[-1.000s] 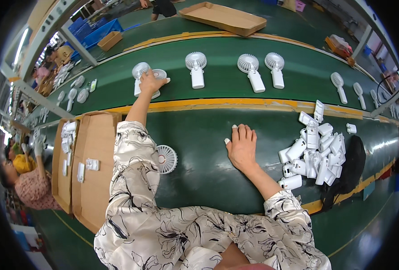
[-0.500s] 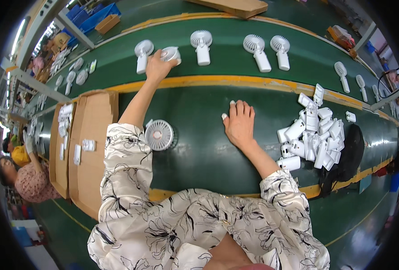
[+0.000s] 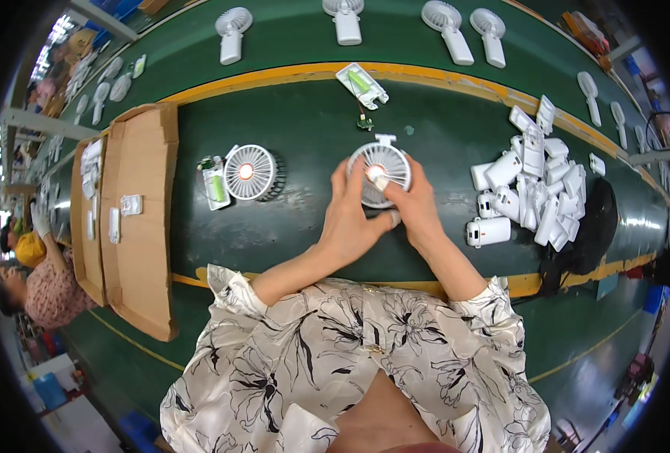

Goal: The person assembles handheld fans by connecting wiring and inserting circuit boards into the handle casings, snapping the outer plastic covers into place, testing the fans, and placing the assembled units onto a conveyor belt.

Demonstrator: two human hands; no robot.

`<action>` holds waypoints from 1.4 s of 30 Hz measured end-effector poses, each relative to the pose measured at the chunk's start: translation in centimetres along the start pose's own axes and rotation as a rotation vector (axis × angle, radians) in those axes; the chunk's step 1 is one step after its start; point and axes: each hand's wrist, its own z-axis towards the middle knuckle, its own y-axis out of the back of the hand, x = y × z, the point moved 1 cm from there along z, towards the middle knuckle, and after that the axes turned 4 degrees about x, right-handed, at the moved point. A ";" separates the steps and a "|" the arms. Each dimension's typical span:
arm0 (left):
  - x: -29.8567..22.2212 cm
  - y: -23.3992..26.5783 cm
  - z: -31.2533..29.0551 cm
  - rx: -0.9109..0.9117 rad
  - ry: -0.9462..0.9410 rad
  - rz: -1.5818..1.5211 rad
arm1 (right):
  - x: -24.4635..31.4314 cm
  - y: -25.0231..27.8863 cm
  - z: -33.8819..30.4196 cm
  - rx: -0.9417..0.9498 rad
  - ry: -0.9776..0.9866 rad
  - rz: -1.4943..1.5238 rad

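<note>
Both my hands close around a round white fan head (image 3: 380,170) on the green table, a little in front of my chest. My left hand (image 3: 350,219) grips its left side and my right hand (image 3: 414,208) its right side, with a thumb on the fan's centre. From the fan head a thin wire runs up past a small circuit board (image 3: 364,123) to a white handle shell with a green battery (image 3: 362,84) lying on the yellow stripe. To the left lies a second fan head (image 3: 249,171) beside another shell with a green battery (image 3: 214,182).
A heap of white handle shells (image 3: 535,185) lies at the right by a black bag (image 3: 595,226). Assembled white fans (image 3: 447,30) stand on the far green belt. A flat cardboard tray (image 3: 135,219) with small white parts lies left. Another person (image 3: 29,279) sits at far left.
My left hand drew back from the far belt with a fan head and its wired shell. Both hands now meet on that fan head. My right hand left its flat rest on the table.
</note>
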 end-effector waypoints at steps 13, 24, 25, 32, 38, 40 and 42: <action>1.4 -1.0 10.8 0.069 -0.441 0.556 | 5.3 6.4 -6.4 -0.072 0.443 -1.401; 3.5 -0.4 9.5 0.250 0.070 0.180 | 4.9 8.5 -5.7 -0.251 0.595 -1.015; 3.9 -0.2 9.0 0.310 0.191 -0.030 | 5.4 8.5 -5.5 -0.288 0.544 -0.806; 3.2 1.4 3.7 0.358 0.582 -0.965 | 7.1 6.6 -0.1 -0.464 0.402 0.324; 2.9 1.3 3.2 0.230 0.735 -1.004 | 7.1 3.7 1.7 -0.101 0.009 0.685; 2.5 1.3 3.2 0.147 0.763 -0.940 | 7.2 2.9 2.1 -0.074 -0.009 0.689; 2.4 1.3 3.0 0.171 0.725 -0.883 | 8.1 2.3 2.2 -0.136 -0.014 0.534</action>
